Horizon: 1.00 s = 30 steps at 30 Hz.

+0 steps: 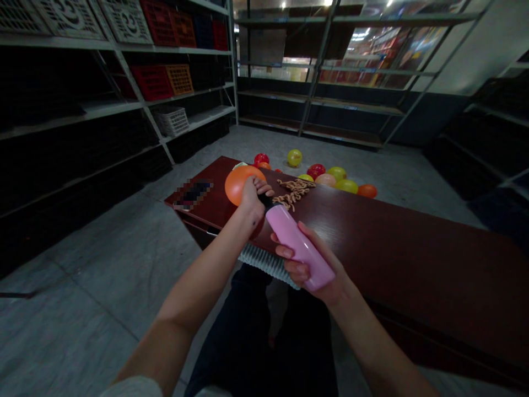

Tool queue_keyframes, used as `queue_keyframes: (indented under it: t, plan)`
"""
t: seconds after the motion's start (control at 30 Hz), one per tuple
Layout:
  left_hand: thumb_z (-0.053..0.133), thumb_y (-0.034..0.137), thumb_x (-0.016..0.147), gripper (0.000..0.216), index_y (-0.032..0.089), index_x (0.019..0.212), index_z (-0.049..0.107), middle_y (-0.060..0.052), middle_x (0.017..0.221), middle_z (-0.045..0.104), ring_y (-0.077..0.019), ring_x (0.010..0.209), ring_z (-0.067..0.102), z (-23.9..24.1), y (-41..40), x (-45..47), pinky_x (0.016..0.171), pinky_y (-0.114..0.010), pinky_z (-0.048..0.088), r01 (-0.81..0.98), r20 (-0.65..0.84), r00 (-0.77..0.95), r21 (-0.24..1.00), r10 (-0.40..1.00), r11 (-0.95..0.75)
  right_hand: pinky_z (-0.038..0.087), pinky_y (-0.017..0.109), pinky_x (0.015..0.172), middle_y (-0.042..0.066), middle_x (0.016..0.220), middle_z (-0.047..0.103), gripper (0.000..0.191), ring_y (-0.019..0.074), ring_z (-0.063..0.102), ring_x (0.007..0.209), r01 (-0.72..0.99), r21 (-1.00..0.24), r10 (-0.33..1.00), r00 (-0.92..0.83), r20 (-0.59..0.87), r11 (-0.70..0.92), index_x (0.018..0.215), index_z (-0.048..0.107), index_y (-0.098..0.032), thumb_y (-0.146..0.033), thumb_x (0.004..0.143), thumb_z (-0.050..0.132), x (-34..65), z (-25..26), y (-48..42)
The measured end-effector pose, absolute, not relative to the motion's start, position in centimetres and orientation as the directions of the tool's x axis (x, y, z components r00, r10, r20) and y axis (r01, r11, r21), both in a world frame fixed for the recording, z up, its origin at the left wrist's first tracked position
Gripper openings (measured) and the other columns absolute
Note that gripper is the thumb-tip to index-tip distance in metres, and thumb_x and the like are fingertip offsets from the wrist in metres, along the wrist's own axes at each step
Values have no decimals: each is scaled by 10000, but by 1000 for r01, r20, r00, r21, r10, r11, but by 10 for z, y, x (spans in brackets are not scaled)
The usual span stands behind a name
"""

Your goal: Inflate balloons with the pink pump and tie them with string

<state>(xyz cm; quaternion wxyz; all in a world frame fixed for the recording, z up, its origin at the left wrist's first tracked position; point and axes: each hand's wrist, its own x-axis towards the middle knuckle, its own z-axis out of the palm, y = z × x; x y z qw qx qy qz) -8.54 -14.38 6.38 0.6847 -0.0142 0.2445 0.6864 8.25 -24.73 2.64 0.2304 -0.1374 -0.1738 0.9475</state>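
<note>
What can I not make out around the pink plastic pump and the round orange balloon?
Head view only:
- Neck of the round orange balloon: covered by the left hand.
- Far side of the pink plastic pump: wrapped by the right hand.
- Flat object on the dark wooden table: pixelated.
- Pale ribbed thing: partly behind the pump.

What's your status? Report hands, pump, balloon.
Left hand pinching orange balloon onto nozzle. Right hand gripping pink pump. Uninflated balloons piled behind, nothing blocking.

Short pale sleeves (133,387) — dark trousers (264,342) — arms bare below.
</note>
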Motion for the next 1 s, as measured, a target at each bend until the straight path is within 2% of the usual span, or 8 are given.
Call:
queue_keyframes:
  t: [0.27,0.5,0.67,0.83,1.0]
  plan:
    - [424,237,993,425,209,609,243,82,461,213,-40,326,205,54,-135,-98,385,-199,283,-949,-371,-54,309,927,68,411,130,394,-23,746,590,467,35,481,454,-388,-405,491,-851,-188,-828,1176,567,-93,-506,959,561,84,23,-250]
    - [374,216,1035,322,171,726,453,50,565,382,-35,375,273,48,-139,-89,386,-159,280,-946,-259,-143,319,955,-55,434,136,401,-18,756,599,457,40,506,464,-391,-424,501,-846,-185,-817,1182,565,-99,-505,975,532,86,22,-249]
    - [350,187,1039,307,171,759,474,54,562,326,-47,395,274,48,-140,-82,390,-160,270,-942,-217,-174,322,960,-98,430,137,393,-20,750,606,455,44,522,462,-398,-447,511,-844,-166,-801,1179,563,-95,-502,978,527,88,22,-247]
    - [334,234,1051,370,177,689,379,68,536,258,-40,391,267,44,-137,-80,402,-148,262,-947,-218,-158,309,963,-85,430,151,383,-28,735,604,464,49,519,444,-392,-465,510,-846,-156,-794,1170,566,-91,-510,974,522,82,21,-239]
    - [367,251,1036,343,189,699,377,82,512,231,-51,364,253,47,-125,-94,378,-167,222,-899,-255,-239,422,937,-115,439,169,400,-17,735,615,481,57,518,444,-379,-531,548,-811,-205,-758,1192,564,-105,-524,958,533,73,18,-238]
